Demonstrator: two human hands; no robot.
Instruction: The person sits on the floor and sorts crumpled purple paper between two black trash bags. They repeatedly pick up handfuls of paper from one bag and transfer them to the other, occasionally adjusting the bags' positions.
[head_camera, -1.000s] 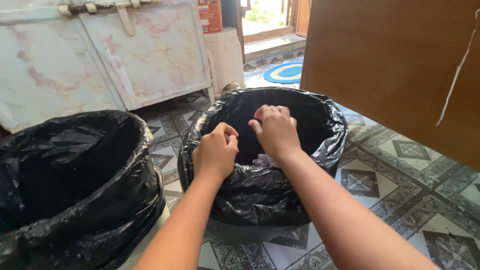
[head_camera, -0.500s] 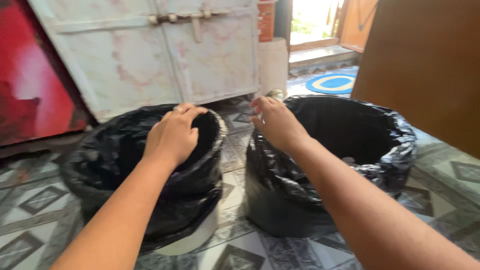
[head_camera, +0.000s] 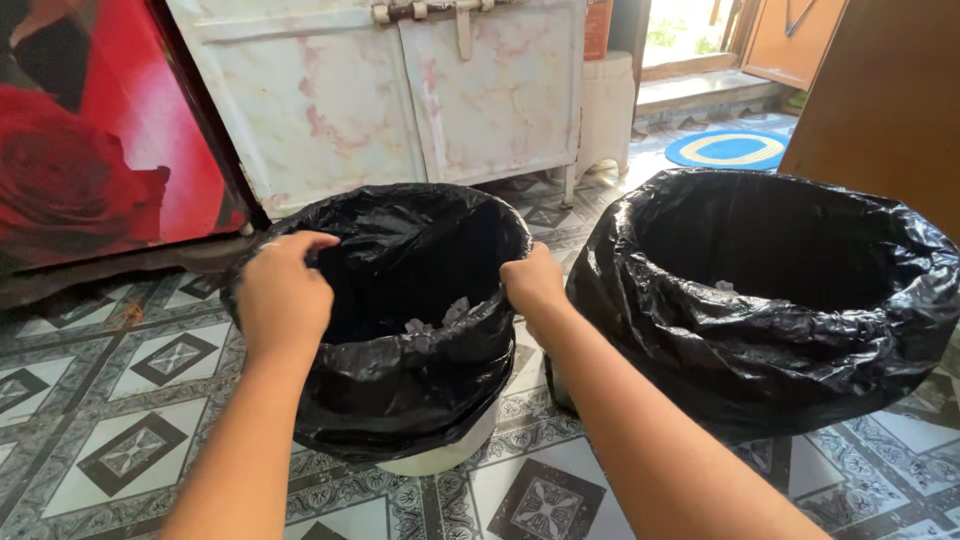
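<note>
Left hand (head_camera: 283, 297): I see its fingers clamped on the rim of the black plastic liner in the white bin (head_camera: 400, 300).
Right hand (head_camera: 533, 282): fingers clamped on the opposite rim.
Neighbour: larger black-lined bin (head_camera: 770, 300) just beside it, on the patterned tile floor (head_camera: 130, 400).

Tiled floor (head_camera: 150, 400): pale squares with dark diamond motifs, ornate grey borders. 2 bins stand directly on it, close side by side. Left bin (head_camera: 440, 455): white base showing under black liner (head_camera: 400, 390), liner folded over rim. Right bin (head_camera: 770, 340): larger, wholly wrapped in black liner, near wooden panel. Behind bins, marbled white cabinet (head_camera: 400, 90) stands on floor; red panel with rose print (head_camera: 90, 150) at left. Round blue mat (head_camera: 728, 150) lies on floor further back, by bright doorway
</note>
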